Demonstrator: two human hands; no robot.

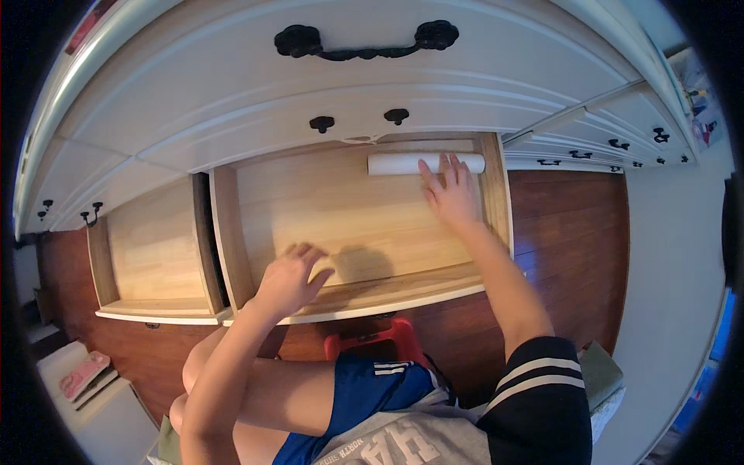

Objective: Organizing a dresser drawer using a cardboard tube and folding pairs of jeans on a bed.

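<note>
A wide wooden drawer (325, 186) is pulled out in front of me, its inside pale wood. At its back right lies a white cylinder-shaped roll (391, 163), sideways along the back wall. My right hand (451, 192) reaches over the roll, fingers spread, fingertips on its right half; they rest on it rather than wrap round it. Over the drawer's front left part is my left hand (293, 277), its fingers loosely bent and apart, holding nothing. Its shadow falls on the drawer bottom.
A second pulled-out drawer (155, 248) stands at the left. Above are white cabinet fronts (232, 85) with a black handle (368, 50) and knobs. A red stool-like thing (399, 337) is below the drawer front. At lower left is a white box-like unit (101, 403) with pink items.
</note>
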